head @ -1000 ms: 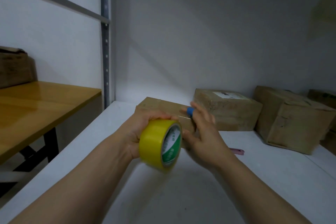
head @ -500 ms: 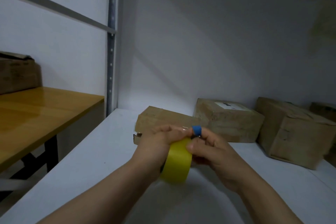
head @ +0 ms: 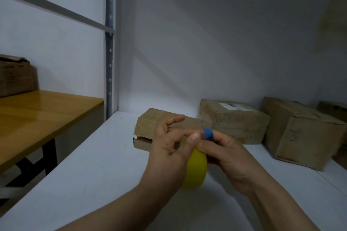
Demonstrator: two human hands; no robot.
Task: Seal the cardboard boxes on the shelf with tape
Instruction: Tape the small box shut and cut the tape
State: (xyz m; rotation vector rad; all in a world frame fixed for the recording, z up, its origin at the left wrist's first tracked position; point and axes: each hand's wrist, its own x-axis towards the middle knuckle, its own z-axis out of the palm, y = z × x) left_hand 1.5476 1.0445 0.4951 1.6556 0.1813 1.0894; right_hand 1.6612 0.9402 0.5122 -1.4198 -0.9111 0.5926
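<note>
- Yellow tape roll (head: 196, 170) looks to be at the stage of freeing its loose end. If the end tears thin or folds back on itself, the strip would go on crooked or stick to the fingers.
- A hard pull with only a light hold could let the roll slip and drop onto the white shelf (head: 93, 165) in front of the flat cardboard box (head: 148, 124).
- That box's front flap gapes at its left corner. Tape laid without pressing the flap down would likely seal it open.
- The left hand (head: 169, 148) grips the roll from its left side, thumb on the top rim, forefinger lifted free toward the flat box.
- The right hand (head: 225, 154) curls round the roll's right side, and a finger with a blue band (head: 208, 134) works at the rim beside the left thumb.
- The roll is held between both hands, just in front of the flat box and apart from it.
- To the right of the flat box sit a labelled box (head: 232, 124) and, further right, a larger box (head: 300, 133). Both are beyond the hands and untouched.
</note>
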